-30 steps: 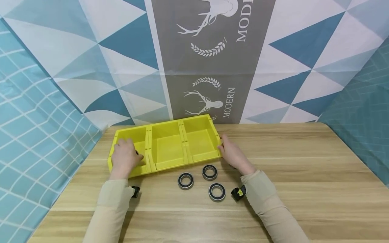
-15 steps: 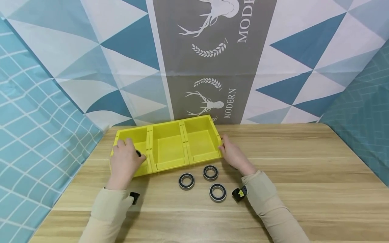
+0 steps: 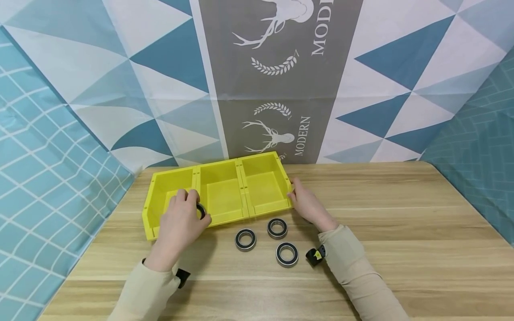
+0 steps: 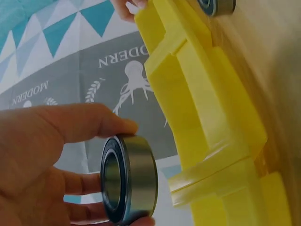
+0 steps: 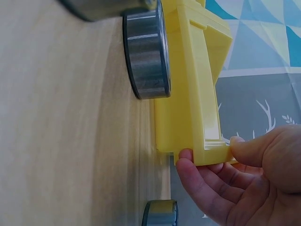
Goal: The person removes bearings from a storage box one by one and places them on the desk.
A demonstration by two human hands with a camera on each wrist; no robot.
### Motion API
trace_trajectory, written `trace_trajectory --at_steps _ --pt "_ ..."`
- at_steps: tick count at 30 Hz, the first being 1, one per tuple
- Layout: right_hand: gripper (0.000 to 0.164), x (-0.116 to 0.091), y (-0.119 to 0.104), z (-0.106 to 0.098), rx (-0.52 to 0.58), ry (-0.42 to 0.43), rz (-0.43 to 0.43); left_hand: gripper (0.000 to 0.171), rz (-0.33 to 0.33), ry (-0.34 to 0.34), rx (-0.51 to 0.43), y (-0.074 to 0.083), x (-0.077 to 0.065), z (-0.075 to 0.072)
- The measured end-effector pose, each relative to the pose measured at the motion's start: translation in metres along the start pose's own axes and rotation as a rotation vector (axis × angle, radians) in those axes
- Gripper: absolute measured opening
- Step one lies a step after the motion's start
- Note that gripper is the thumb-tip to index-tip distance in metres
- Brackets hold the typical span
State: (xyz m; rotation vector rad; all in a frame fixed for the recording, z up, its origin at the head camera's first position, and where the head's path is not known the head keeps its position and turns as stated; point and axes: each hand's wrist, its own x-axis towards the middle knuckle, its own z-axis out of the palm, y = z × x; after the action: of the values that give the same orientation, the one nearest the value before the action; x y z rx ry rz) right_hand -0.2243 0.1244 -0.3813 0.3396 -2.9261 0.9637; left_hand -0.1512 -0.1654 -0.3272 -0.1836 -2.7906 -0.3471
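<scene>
My left hand [image 3: 180, 227] holds a metal bearing [image 4: 142, 176] with black seals between thumb and fingers. It is raised over the front of the yellow bin [image 3: 222, 198], near the divider between the left and middle compartments. In the left wrist view the bearing is clear of the plastic. At the bin's right end, my right hand [image 3: 308, 206] grips the end wall, thumb on one side and fingers on the other [image 5: 207, 186]. Three more bearings lie flat on the table before the bin: a left one [image 3: 245, 239], a back one [image 3: 277, 228] and a front one [image 3: 287, 254].
The wooden table [image 3: 381, 258] reaches to the patterned backdrop [image 3: 277, 80], close behind the bin. Blue grid-patterned cloth [image 3: 52, 178] hangs at the left, and teal cloth [image 3: 478, 133] at the right. In the right wrist view a bearing [image 5: 160, 214] shows below the bin's corner.
My left hand has lifted the bearing out of the left compartment and carried it to the right and nearer me. The right hand keeps its grip on the bin's end.
</scene>
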Motion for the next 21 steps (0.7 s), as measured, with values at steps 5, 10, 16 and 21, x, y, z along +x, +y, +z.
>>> trace_trajectory --at_steps 5,10,16,21 --pt "0.038 0.0 0.0 0.0 -0.002 -0.005 -0.008 0.033 0.001 -0.084 -0.02 0.002 -0.003 0.002" --pt "0.039 0.0 0.0 0.0 -0.005 -0.007 -0.008 0.034 0.063 -0.171 -0.045 0.006 -0.006 0.005" --pt "0.04 0.001 0.0 -0.001 -0.006 -0.007 0.007 0.027 0.182 -0.262 -0.079 0.013 -0.012 0.014" --pt "0.038 0.0 -0.001 0.0 -0.005 -0.008 0.012 0.022 0.246 -0.31 -0.097 0.016 -0.018 0.024"
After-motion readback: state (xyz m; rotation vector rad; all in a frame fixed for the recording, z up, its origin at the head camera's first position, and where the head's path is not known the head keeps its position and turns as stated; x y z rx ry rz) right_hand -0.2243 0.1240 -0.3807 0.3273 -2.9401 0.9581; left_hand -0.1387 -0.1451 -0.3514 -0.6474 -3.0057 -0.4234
